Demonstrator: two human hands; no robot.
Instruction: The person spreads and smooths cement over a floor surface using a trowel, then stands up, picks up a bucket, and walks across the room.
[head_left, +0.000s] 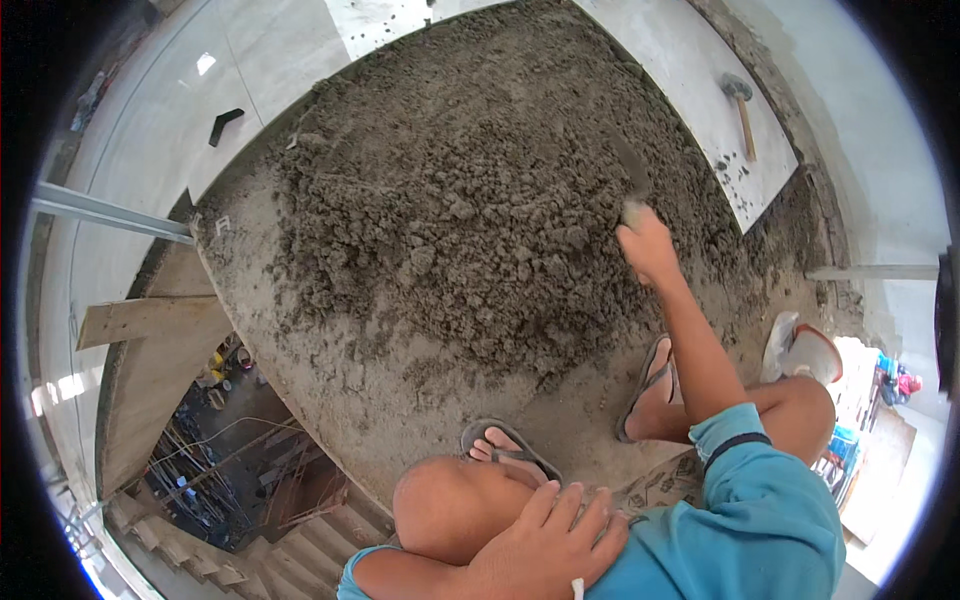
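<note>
My right hand (650, 246) reaches forward, its fingers wrapped round the pale handle of a trowel (630, 165). The trowel's dark, narrow blade points away from me over the mortar and is partly blurred. Damp grey mortar (480, 235) lies in a broad, crumbly heap before me, smoother at its far side. My left hand (568, 532) lies flat over my bent left leg with the fingers stretched out, holding nothing. A rubber mallet (740, 105) with a wooden handle rests on the large white tile (690, 70) to the right of the mortar.
At the left, the slab's edge drops to a stairwell (270, 450) with steps and piled rods below. White tiles (180, 90) at the far left carry a black angled piece (225, 126). A whitish bucket (812, 355) stands to the right of my right leg.
</note>
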